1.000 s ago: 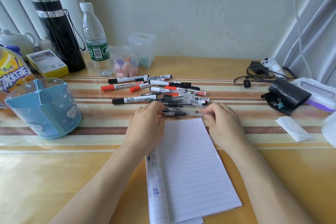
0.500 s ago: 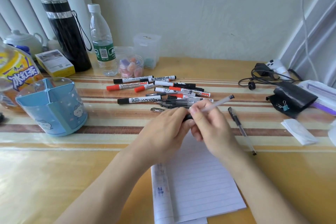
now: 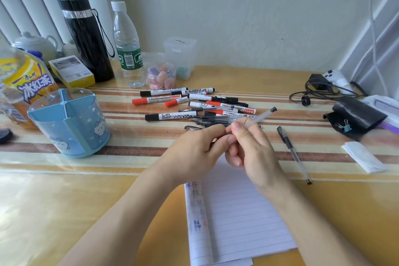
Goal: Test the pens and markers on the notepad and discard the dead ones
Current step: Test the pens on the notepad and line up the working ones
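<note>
Pen [image 3: 261, 117], clear barrel, up off the marker pile [image 3: 194, 103] since a second ago, tilted above the top edge of the notepad [image 3: 237, 211]. Right hand [image 3: 252, 153] pinches the barrel, left hand [image 3: 194, 153] grips its lower end; same as half a second back.

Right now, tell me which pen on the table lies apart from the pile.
The clear gel pen right of the notepad, lying alone; the rest are heaped in the pile farther back.

Above notepad [image 3: 244, 218], left hand [image 3: 194, 153] and right hand [image 3: 252, 151] pinch clear pen [image 3: 261, 117]; marker pile [image 3: 194, 103] behind.
</note>
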